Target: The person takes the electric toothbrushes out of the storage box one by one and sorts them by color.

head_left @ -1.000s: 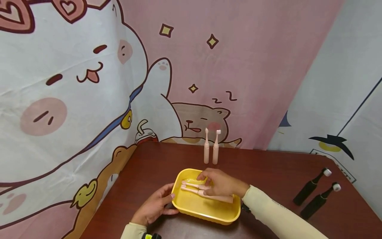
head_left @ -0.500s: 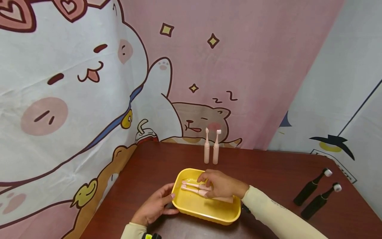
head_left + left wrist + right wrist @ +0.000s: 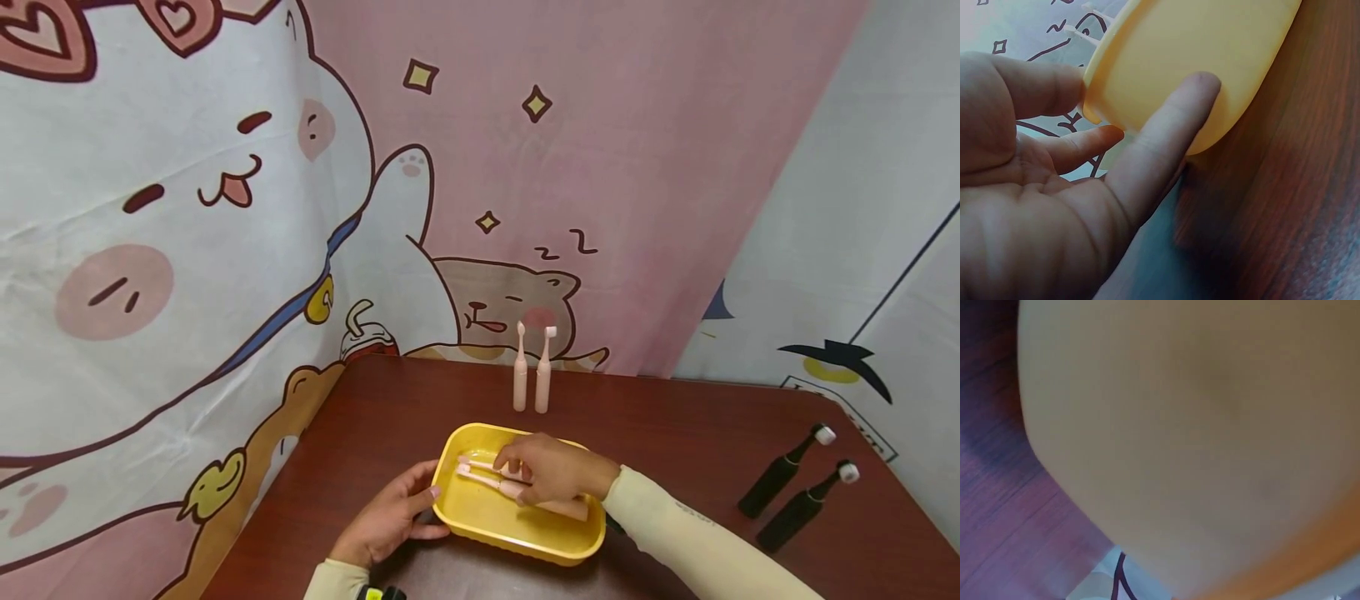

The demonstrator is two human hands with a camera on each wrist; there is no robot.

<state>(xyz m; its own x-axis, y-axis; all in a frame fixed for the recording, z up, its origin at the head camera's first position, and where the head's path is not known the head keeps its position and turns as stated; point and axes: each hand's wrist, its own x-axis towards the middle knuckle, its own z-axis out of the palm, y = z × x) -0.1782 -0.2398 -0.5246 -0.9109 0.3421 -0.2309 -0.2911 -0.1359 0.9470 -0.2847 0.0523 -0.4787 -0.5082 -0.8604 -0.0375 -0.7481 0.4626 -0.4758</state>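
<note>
In the head view, a yellow plastic tray [image 3: 525,546] sits on the table with two pink electric toothbrushes inside. My left hand [image 3: 397,512] holds the tray's left end; in the left wrist view its thumb [image 3: 1172,125] lies over the tray [image 3: 1210,44], the other fingers at the outer edge. Reaching in from the right, my right hand [image 3: 551,471] grips the nearer toothbrush [image 3: 487,478], whose handle end shows below the palm. The farther toothbrush [image 3: 480,462] is partly hidden under the curled fingers. The tray's blurred wall [image 3: 1179,425] fills the right wrist view.
Two pink electric toothbrushes, a left one [image 3: 520,383] and a right one [image 3: 542,383], stand upright behind the tray. At the right are two black electric toothbrushes, one farther [image 3: 780,475] and one nearer [image 3: 798,512]. A cartoon cloth [image 3: 637,167] hangs behind the brown table [image 3: 420,400].
My right hand has shifted slightly down over the tray, and the nearer toothbrush's handle end has dipped a little towards me. The left hand and the tray have stayed put.
</note>
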